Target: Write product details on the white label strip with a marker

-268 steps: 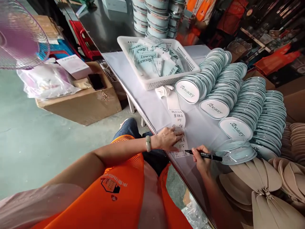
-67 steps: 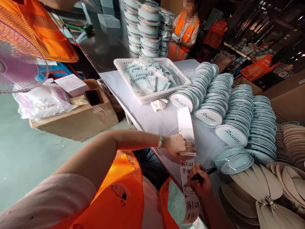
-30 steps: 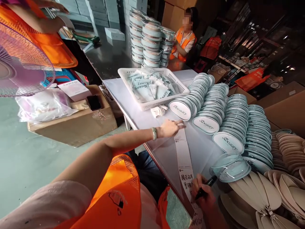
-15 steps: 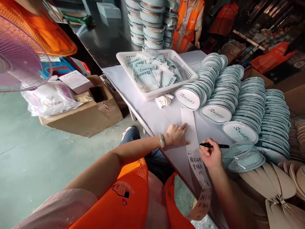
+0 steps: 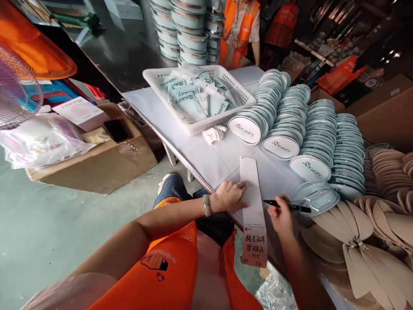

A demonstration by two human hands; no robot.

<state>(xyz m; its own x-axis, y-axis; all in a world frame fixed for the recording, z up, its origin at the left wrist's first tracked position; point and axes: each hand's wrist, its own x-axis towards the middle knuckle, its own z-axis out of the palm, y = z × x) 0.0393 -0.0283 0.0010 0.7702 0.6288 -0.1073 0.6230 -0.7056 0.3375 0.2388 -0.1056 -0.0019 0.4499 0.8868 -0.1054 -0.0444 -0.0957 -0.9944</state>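
Note:
A long strip of white paper labels point(image 5: 253, 204) lies on the white-covered table, its lower end hanging over the edge with black handwriting on the last label. My left hand point(image 5: 229, 196), with a bracelet at the wrist, rests on the table with its fingertips on the strip's left side. It is open and holds nothing. A black marker pen point(image 5: 298, 208) is held in my right hand point(image 5: 280, 215), its tip close to the right side of the strip. Clear plastic cases point(image 5: 318, 197) lie just beyond my right hand.
Rows of pale blue oval "beauty" packs point(image 5: 280, 146) stand at the right. A white basket point(image 5: 200, 125) of printed packets and a crumpled white item point(image 5: 214, 134) are behind. Beige pads point(image 5: 346, 219) lie near right, a carton point(image 5: 97, 172) left. A person in an orange vest point(image 5: 240, 26) stands beyond.
The strip has come down toward me, and its written end now hangs flatter and straighter. Both hands sit slightly lower in view. The pen is still in my right hand.

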